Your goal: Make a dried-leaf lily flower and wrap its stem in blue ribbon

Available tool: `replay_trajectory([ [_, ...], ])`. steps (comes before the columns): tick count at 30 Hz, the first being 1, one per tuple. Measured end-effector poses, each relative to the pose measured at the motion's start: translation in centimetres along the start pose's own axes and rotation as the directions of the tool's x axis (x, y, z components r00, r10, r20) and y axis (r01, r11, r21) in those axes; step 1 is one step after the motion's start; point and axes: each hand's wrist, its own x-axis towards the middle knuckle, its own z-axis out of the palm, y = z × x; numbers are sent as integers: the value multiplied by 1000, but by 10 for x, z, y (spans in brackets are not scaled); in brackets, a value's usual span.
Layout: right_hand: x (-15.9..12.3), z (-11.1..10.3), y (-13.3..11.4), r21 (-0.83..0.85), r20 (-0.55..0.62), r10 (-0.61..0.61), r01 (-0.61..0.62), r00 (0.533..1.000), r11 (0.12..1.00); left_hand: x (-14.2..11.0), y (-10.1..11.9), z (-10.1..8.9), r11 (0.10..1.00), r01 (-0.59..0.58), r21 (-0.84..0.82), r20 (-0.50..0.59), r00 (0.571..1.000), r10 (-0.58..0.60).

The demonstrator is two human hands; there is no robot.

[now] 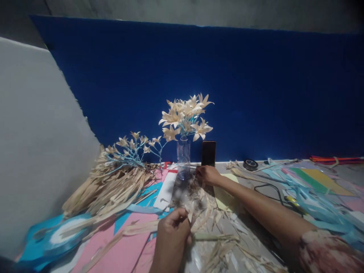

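Observation:
My left hand (173,235) is closed in a pinch near the front middle, with a small pale petal-shaped piece of dried husk (190,215) at its fingertips. Farther back, my right hand (209,175) reaches in from the right, its fingers curled down at the tabletop just right of the clear vase (183,159). What those fingers hold, if anything, is hidden. Cream husk flowers (186,113) on light-blue stems stand in the vase. Behind my right hand a dark phone (208,152) leans upright. Husk scraps (207,208) lie between and below my hands.
To the left lie dried husks (113,189) with smaller blue-stemmed flowers (133,151), pink sheets (122,246) and a roll of blue ribbon (68,233). Rightward are a black tape roll (250,164), light-blue strips (318,204) and coloured sheets (321,180). A blue panel (241,83) rises behind.

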Motion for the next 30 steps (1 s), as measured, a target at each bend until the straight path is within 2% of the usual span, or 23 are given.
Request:
replay_trajectory([
  [5,7,-5,3,96,-16,-14,15,1000,995,0,2,-1,1000,8,-19,-9,1000,-8],
  [9,2,-9,5,98,-19,11,-9,1000,995,0,1,0,1000,6,-21,-3,1000,-6],
  [14,2,-1,3,132,42,12,-17,999,991,1,-3,2,1000,2,-24,-6,1000,-2],
  [19,11,7,7,321,91,16,-44,996,946,6,-9,-1,999,28,-41,11,1000,-28],
  [23,16,0,12,576,60,69,-91,996,812,9,-13,-5,999,44,-29,66,997,-42],
  [27,7,-17,9,821,13,159,-101,987,561,6,-7,-6,994,79,-77,99,993,-71],
  [30,-24,-28,-5,929,27,158,-83,987,361,4,0,-5,972,123,-201,143,985,-95],
])
